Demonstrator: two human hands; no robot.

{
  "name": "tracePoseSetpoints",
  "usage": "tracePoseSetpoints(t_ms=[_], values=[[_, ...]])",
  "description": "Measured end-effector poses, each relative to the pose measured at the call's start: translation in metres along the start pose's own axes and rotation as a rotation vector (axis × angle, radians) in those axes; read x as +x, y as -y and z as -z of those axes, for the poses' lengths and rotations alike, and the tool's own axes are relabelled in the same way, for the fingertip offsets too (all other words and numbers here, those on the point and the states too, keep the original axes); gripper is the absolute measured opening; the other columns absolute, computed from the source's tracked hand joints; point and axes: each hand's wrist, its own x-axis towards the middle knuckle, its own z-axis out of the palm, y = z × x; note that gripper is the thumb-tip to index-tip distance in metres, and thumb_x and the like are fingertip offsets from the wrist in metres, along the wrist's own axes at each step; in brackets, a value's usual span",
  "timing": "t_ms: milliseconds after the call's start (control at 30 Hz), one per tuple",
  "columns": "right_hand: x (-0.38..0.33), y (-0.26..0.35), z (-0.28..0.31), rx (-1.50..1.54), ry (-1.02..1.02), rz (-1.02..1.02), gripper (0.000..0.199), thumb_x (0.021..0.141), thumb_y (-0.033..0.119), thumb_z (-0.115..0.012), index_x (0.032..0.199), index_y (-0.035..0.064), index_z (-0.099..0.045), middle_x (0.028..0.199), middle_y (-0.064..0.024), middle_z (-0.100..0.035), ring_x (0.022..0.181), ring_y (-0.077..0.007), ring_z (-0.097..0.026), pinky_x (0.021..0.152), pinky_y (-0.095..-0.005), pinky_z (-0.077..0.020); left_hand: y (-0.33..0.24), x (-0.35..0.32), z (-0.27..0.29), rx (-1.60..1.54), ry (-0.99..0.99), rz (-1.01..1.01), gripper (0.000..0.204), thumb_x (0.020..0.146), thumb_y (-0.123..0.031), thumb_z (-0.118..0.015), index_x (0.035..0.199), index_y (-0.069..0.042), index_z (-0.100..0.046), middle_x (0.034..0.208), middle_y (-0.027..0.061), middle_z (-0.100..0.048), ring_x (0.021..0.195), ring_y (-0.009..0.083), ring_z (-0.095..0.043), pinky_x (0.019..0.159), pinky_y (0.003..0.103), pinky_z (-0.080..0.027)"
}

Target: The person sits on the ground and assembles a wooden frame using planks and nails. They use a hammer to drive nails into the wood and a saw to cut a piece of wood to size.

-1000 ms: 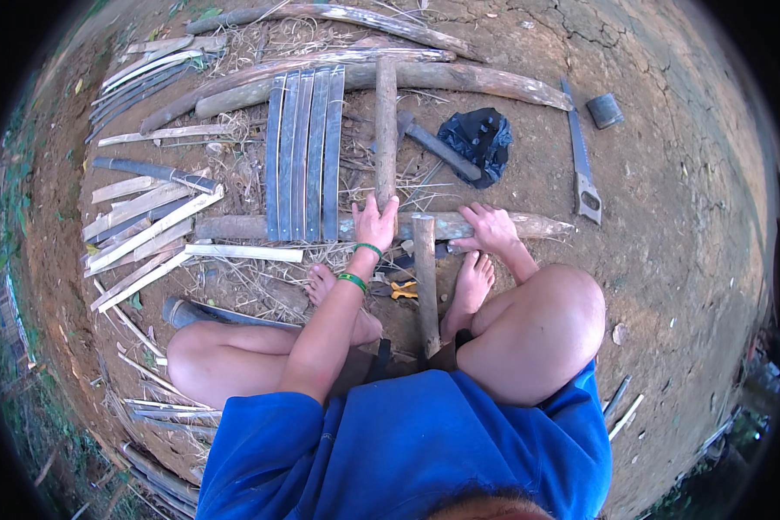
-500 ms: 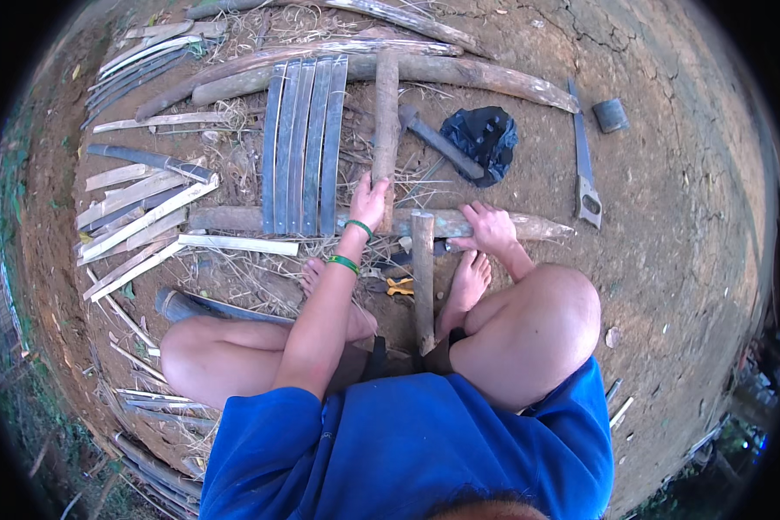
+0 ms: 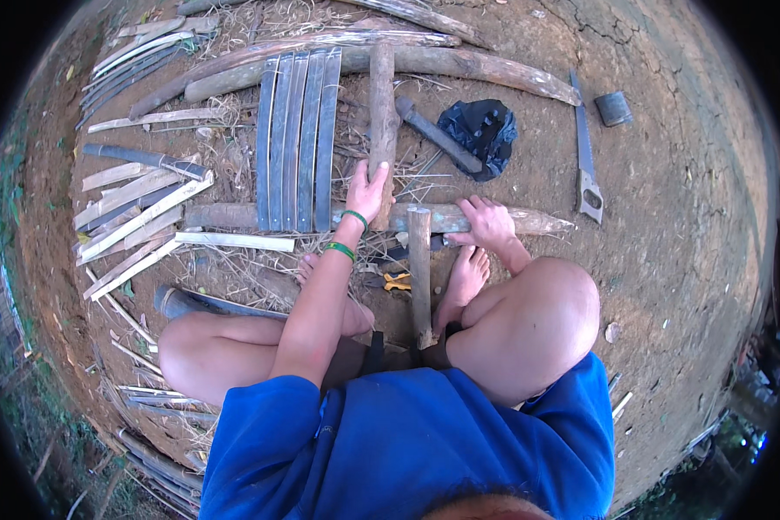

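Note:
I sit on bare earth with my knees apart. My left hand (image 3: 368, 192), with green bands on its wrist, grips the near end of an upright-lying round wooden stick (image 3: 381, 95). My right hand (image 3: 485, 221) rests on a long horizontal log (image 3: 459, 220) that crosses in front of my feet. Several flat grey bamboo slats (image 3: 299, 130) lie side by side across that log, left of my left hand. A short wooden post (image 3: 420, 273) lies between my feet, touching the log.
A handsaw (image 3: 585, 147), a hammer-like tool (image 3: 438, 134) on a dark blue bag (image 3: 481, 126) and a small grey cylinder (image 3: 614, 107) lie at the right. Loose split slats (image 3: 134, 204) are piled at the left. Thick logs (image 3: 459, 62) lie at the back.
My left hand has moved forward from the horizontal log onto the near end of the stick. My right hand has stayed on the log.

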Motion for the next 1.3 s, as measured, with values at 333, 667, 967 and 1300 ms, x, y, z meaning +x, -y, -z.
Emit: tracePoseSetpoints(t_ms=[333, 667, 967, 1300], values=[[-0.001, -0.001, 0.002, 0.004, -0.043, 0.009, 0.072, 0.072, 0.064, -0.078, 0.118, 0.0108, -0.064, 0.098, -0.0102, -0.065, 0.091, -0.0321, -0.070, 0.075, -0.0447, -0.0584, -0.009, 0.003, 0.000, 0.066, 0.030, -0.016, 0.058, 0.099, -0.045, -0.064, 0.129, 0.002, -0.051, 0.108, 0.0182, -0.066, 0.073, 0.0238, -0.070, 0.055, 0.038, -0.060], [0.001, 0.004, 0.008, 0.014, 0.014, -0.003, 0.073, 0.074, 0.065, -0.077, 0.119, 0.0103, -0.062, 0.101, -0.0113, -0.064, 0.098, -0.0314, -0.070, 0.082, -0.0434, -0.0581, 0.018, 0.016, 0.005, 0.198, -0.039, -0.189, 0.048, 0.102, -0.042, -0.062, 0.128, -0.002, -0.056, 0.090, 0.0098, -0.065, 0.067, 0.0189, -0.067, 0.052, 0.035, -0.058], [-0.001, 0.000, 0.001, 0.004, -0.034, 0.005, 0.076, 0.071, 0.066, -0.078, 0.122, 0.0110, -0.064, 0.098, -0.0102, -0.065, 0.092, -0.0316, -0.070, 0.078, -0.0437, -0.0581, 0.013, 0.018, -0.003, 0.233, -0.083, -0.165, 0.055, 0.099, -0.049, -0.059, 0.125, -0.001, -0.062, 0.115, 0.0256, -0.069, 0.110, 0.0397, -0.066, 0.095, 0.045, -0.049], [-0.003, 0.002, 0.007, 0.028, 0.011, -0.025, 0.072, 0.072, 0.062, -0.079, 0.120, 0.0110, -0.062, 0.100, -0.0103, -0.064, 0.097, -0.0310, -0.069, 0.082, -0.0432, -0.0575, -0.014, 0.000, -0.011, 0.106, -0.020, 0.015, 0.055, 0.100, -0.048, -0.061, 0.130, -0.002, -0.057, 0.103, 0.0209, -0.070, 0.087, 0.0298, -0.072, 0.066, 0.042, -0.061]])
